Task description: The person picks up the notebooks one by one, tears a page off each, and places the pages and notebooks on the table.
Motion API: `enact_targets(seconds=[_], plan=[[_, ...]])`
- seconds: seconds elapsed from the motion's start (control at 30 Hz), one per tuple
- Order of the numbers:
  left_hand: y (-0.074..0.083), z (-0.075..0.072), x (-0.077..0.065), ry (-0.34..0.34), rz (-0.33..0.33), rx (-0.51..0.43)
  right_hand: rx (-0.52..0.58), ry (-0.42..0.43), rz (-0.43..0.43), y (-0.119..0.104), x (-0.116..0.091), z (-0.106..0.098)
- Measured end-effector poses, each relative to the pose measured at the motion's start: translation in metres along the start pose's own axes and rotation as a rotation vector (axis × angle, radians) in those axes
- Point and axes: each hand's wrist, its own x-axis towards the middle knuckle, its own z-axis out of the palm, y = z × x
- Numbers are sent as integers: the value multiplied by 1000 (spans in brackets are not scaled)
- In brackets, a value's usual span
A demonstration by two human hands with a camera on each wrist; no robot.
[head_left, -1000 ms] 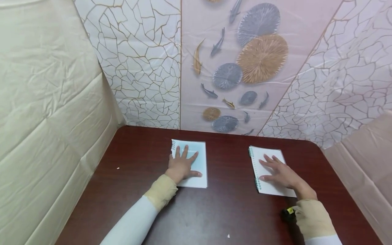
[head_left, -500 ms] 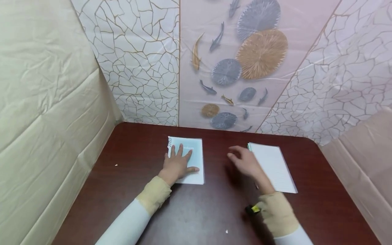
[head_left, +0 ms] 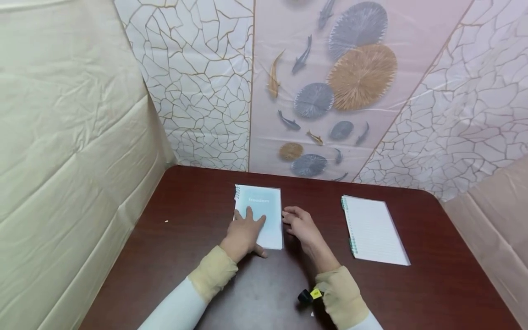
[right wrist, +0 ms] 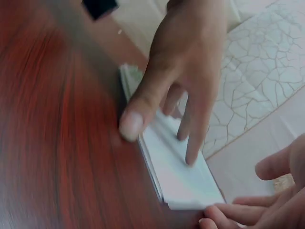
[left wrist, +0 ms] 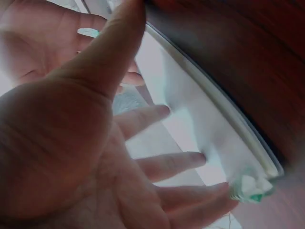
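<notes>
A spiral notebook (head_left: pixel 270 231) with a pale blue cover reading "freedom" lies flat on the table. Across its lower left part my left hand (head_left: pixel 242 234) spreads its fingers, the fingertips touching the cover and the thumb beyond the near edge. Close to the notebook's right edge is my right hand (head_left: pixel 305 233), its fingers loosely bent. The right wrist view shows those fingertips (right wrist: pixel 217 217) at a corner of the notebook (right wrist: pixel 176 179), with no clear grasp. The left wrist view shows the notebook's page edges (left wrist: pixel 214 95) and green-white binding.
To the right lies a second spiral notebook (head_left: pixel 377 231) with green rings and a lined page facing up. Both rest on a dark red wooden table (head_left: pixel 198 201). Small white scraps (head_left: pixel 167 221) lie about. Patterned and beige cloth walls surround the table's far side and both ends.
My right hand has left the right notebook and moved left to the blue notebook's edge. My left hand has slid slightly towards me, uncovering the cover's word.
</notes>
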Motion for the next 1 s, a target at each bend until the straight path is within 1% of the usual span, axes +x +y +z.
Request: enact_targets(seconds=[0.1,0.23,0.3,0.37,0.5,0.53,0.63,0.67,0.7,0.73,0.77,0.87,0.9,0.93,1.0], plan=[[-2,3,4,35,28,61,153,-3,47,-1,0,-2],[-3,5,8,56,52,139,395,16,110,0,2,-7],[-4,6,7,76,75,159,453,25,125,2,2,-9],[-7,8,8,97,104,164,459,21,127,4,4,-10],[-14,9,10,113,173,150,402,22,117,6,6,-8],[-16,9,11,116,190,146,392,30,111,7,7,-8],[-21,8,12,168,258,145,327,73,62,10,8,-7],[-23,7,12,196,279,150,270,86,23,11,9,-7],[-24,6,11,224,295,150,186,94,-27,13,9,-6],[-25,6,9,249,305,144,69,105,-84,15,9,-5],[-26,5,8,270,311,139,-70,107,-150,17,10,-3],[-26,0,0,306,306,71,-544,79,-352,19,10,1],[-25,-2,-2,318,304,44,-681,66,-402,19,11,3],[-24,-4,-5,326,302,23,-796,59,-443,19,11,5],[-22,-9,-10,337,303,-25,-949,38,-481,17,12,8]])
